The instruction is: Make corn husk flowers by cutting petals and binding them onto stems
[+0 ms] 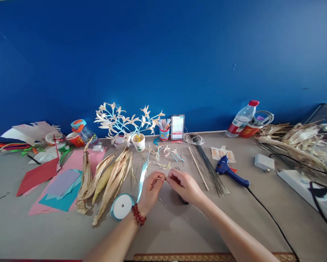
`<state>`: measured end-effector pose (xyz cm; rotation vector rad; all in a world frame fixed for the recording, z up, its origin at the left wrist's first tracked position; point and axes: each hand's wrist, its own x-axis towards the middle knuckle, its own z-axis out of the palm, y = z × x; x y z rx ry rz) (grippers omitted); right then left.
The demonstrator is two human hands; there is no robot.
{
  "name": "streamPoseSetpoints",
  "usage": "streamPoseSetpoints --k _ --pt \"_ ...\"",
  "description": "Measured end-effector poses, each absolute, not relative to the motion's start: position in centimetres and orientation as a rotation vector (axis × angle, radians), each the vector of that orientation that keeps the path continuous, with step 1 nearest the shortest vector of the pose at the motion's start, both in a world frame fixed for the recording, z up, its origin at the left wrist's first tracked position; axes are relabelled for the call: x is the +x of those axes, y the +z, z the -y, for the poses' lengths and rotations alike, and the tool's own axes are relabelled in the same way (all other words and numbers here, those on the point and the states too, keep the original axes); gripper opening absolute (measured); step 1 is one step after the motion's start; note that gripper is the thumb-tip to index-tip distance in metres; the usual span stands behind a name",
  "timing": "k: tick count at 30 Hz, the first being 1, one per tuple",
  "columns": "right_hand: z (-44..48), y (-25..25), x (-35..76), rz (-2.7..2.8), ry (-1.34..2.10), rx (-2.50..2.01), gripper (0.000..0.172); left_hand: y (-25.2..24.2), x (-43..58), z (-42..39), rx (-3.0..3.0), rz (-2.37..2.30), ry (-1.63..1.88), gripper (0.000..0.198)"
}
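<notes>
My left hand (150, 187), with a red bead bracelet (138, 214) at the wrist, is closed in a pinch. Fingertip to fingertip with it, my right hand (185, 185) is pinched shut too. Whatever sits between them is too small to make out; a pale bit shows at the tips. Beyond the fingers lie small husk flowers (167, 150) on blue stems and pale husk scraps (163, 165). A roll of light blue ribbon (122, 206) rests beside my left wrist, its loose strip (143, 174) running away from me. A dark object (184, 201) is partly hidden under my right hand.
Corn husks (113, 182) and coloured paper (61, 187) lie left. Husk flowers (125, 120) stand in a paper cup (138, 142) behind. To the right are wires (211, 169), a stick (198, 168), a blue glue gun (230, 173), a bottle (241, 120) and a power strip (302, 185).
</notes>
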<state>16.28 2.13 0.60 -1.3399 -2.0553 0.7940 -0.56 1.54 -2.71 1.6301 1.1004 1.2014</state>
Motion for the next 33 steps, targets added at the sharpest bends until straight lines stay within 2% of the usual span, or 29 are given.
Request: streamPoseSetpoints --k 3,14,21,27,33 --pt "-2.5 -0.3 16.5 2.096 0.769 -1.323 0.017 -2.2 -0.9 -1.4 1.678 -1.152 1.138 0.014" --pt "-1.7 -1.4 16.8 2.046 0.660 -1.235 0.011 -2.5 -0.6 -0.9 1.823 -1.271 1.072 0.013" --pt "-1.2 -1.8 16.3 2.069 0.532 -1.123 0.017 -2.0 -0.4 -0.9 1.947 -1.362 1.099 0.016" --pt "-1.2 -1.4 16.7 1.976 0.495 -1.127 0.015 -2.5 -2.1 -1.6 2.023 -1.490 1.163 0.012" --pt "-1.3 -1.3 16.9 1.954 0.538 -1.107 0.015 -1.8 -1.6 -1.1 1.996 -1.293 1.116 0.008"
